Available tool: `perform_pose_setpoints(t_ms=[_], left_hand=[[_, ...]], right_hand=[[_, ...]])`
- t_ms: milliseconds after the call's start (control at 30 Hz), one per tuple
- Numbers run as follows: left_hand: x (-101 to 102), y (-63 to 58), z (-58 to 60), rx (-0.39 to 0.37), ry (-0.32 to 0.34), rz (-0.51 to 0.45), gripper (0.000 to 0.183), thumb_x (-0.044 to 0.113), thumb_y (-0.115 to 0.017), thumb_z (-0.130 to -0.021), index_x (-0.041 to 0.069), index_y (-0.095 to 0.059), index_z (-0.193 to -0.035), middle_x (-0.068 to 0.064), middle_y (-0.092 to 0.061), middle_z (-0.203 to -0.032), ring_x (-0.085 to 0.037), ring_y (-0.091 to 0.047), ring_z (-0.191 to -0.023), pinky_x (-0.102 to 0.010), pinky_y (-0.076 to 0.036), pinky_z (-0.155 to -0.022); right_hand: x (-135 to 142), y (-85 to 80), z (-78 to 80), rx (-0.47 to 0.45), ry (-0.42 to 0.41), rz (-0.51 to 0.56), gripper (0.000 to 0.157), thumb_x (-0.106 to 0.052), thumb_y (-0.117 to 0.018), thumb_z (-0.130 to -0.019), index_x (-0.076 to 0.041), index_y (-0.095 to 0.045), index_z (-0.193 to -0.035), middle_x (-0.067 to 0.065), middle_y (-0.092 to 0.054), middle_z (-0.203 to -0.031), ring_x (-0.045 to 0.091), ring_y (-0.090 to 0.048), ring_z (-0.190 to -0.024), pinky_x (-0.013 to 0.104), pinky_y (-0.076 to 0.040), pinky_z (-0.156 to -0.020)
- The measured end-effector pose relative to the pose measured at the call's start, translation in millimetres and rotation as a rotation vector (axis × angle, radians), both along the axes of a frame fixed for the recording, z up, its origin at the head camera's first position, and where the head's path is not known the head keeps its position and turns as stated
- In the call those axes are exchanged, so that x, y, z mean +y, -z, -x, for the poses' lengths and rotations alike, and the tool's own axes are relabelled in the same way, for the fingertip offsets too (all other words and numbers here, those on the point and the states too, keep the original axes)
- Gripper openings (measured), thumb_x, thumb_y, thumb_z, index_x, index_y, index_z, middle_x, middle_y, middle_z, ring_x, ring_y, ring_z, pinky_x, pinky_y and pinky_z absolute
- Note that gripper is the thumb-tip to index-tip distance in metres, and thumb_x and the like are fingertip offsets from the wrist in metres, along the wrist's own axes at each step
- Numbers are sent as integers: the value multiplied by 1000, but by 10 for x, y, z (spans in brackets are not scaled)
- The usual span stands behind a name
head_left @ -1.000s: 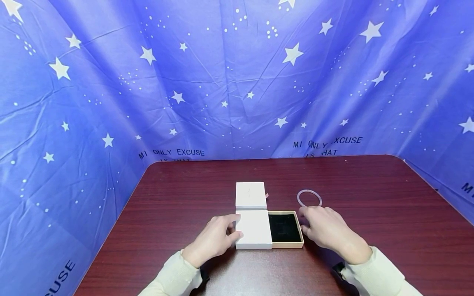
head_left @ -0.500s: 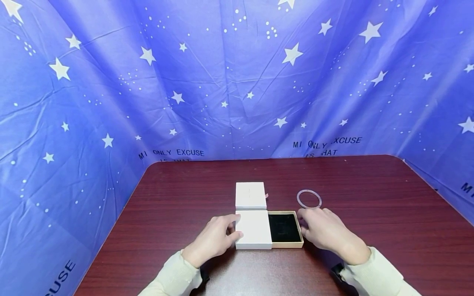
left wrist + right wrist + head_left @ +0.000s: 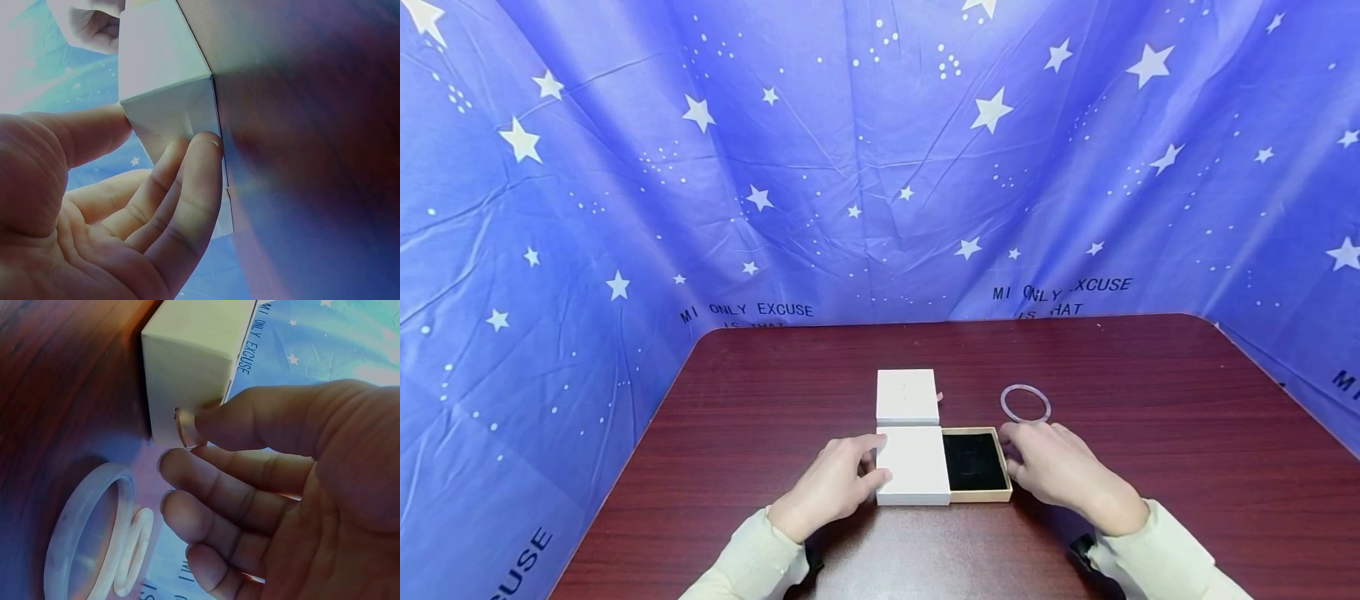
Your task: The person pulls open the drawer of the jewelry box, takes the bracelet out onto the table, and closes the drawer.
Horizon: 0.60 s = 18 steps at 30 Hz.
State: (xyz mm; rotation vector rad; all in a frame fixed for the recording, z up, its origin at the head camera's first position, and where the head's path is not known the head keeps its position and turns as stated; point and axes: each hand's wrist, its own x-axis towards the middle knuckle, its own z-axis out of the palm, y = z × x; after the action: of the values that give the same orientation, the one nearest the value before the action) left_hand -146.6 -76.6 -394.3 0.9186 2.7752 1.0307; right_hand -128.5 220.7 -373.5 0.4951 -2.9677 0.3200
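Note:
On the table lies a white jewellery box sleeve (image 3: 913,465). Out of its right side projects a drawer (image 3: 977,497) with a gold-toned rim and a black padded lining (image 3: 974,461). My left hand (image 3: 829,485) holds the sleeve's left end; in the left wrist view its thumb is at one corner and its fingertips lie on the end face (image 3: 165,115). My right hand (image 3: 1060,471) is at the drawer's right end. The right wrist view shows its thumb and index finger pinching a small ribbon tab (image 3: 185,428) on the drawer front.
A second white box (image 3: 907,395) with a pink ribbon stands directly behind the sleeve. A pale lilac bangle (image 3: 1004,408) lies just beyond my right hand. In the right wrist view a smaller pale ring (image 3: 122,575) appears beside the bangle (image 3: 62,544). A star-print curtain (image 3: 865,167) borders the table (image 3: 775,375).
My right hand has shifted slightly toward me and its fingers have drawn together at the drawer's end, uncovering more of the bangle. The left hand, sleeve and drawer look almost unmoved.

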Motion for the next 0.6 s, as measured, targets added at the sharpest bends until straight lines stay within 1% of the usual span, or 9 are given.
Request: perform_pose_setpoints(t_ms=[200,267,367,500,600], left_hand=[[1,5,-1,-10,-10,11,25,16,-67,-88,4,-61,-109,14,-52,-61,1,-47,-50,-21,-43,-65],[1,9,0,-10,-10,11,23,16,-66,-88,4,-61,-107,14,-52,-61,1,-47,-50,-21,-43,-65],[0,8,0,-4,-9,9,21,15,-66,-88,5,-60,-105,13,-52,-61,1,-46,-50,-21,-43,-64],[-3,9,2,15,-4,3,25,14,-67,-87,2,-61,-109,13,-52,-63,1,-46,-51,-21,-43,-63],[-3,14,4,19,-2,4,25,14,-67,-87,2,-61,-108,13,-52,-63,1,-46,-51,-21,-43,-63]], right_hand=[[-18,-13,-7,-9,-2,6,15,-10,-68,-71,-19,-61,-82,-13,-44,-60,12,-44,-52,34,-38,-50],[-25,-16,-11,-9,-2,9,15,-11,-68,-71,-18,-62,-83,-14,-45,-60,12,-45,-52,34,-39,-51],[-35,-14,-12,-10,-5,15,14,-12,-68,-72,-20,-60,-80,-14,-42,-58,11,-43,-51,33,-37,-49],[-48,1,-11,-6,-9,15,14,-13,-68,-73,-21,-57,-76,-14,-40,-55,10,-41,-50,32,-34,-48],[-60,9,-11,-4,-8,17,13,-14,-67,-72,-21,-57,-75,-15,-40,-55,10,-41,-50,32,-34,-48]])
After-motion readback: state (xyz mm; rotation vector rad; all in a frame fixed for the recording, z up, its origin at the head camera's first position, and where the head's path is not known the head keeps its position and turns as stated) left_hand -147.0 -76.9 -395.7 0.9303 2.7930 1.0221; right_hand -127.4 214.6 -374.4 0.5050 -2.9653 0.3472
